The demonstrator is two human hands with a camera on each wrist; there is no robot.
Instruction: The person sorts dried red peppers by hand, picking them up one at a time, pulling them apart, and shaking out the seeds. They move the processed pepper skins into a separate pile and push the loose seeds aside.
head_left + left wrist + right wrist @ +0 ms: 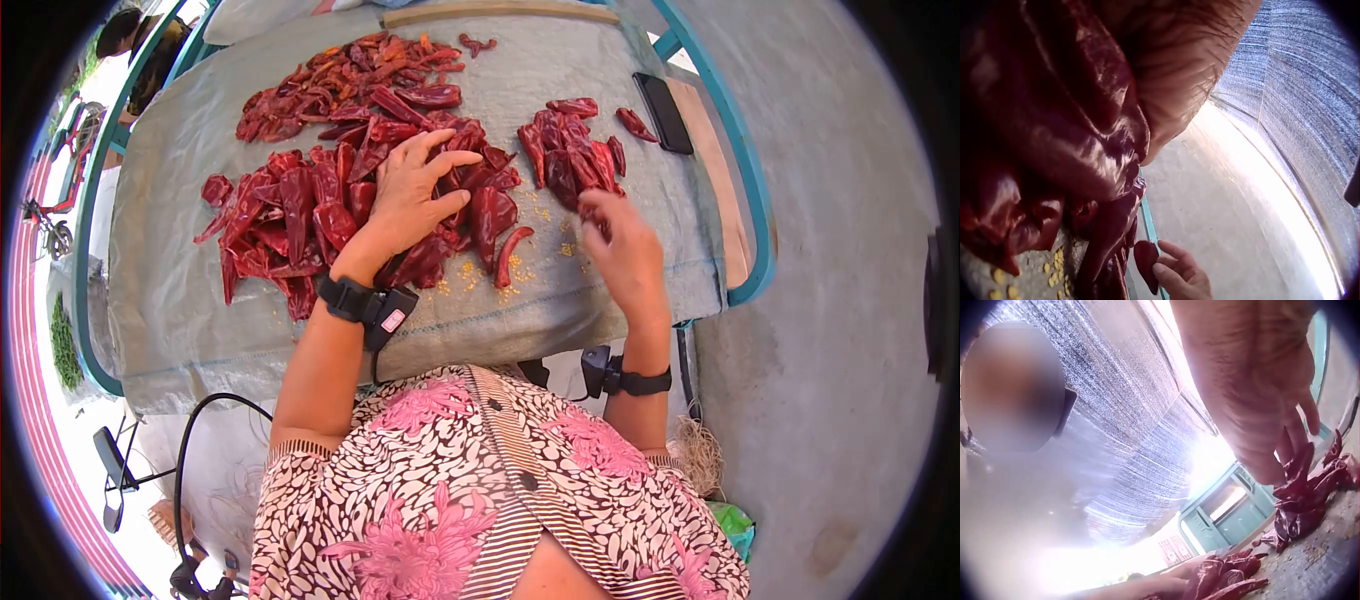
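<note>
My left hand [408,195] rests on a large pile of dried red chili peppers [300,205], its fingers spread over the glossy pods. In the left wrist view, peppers fill the space beneath the palm. My right hand [628,250] pinches one dried chili pepper [1145,265] between thumb and fingers, as the left wrist view shows. That hand is at the near edge of a smaller pile of whole peppers [565,150] on the right. In the right wrist view, the fingers reach down close over this pile [1300,506].
A heap of darker, shrivelled chili peppers [345,80] lies at the back. Yellow seeds [470,272] are scattered between the piles on the grey-green sheet [450,335]. A black phone [662,113] lies at the right, beside the teal metal frame [735,160]. One curved pepper [512,255] lies near the seeds.
</note>
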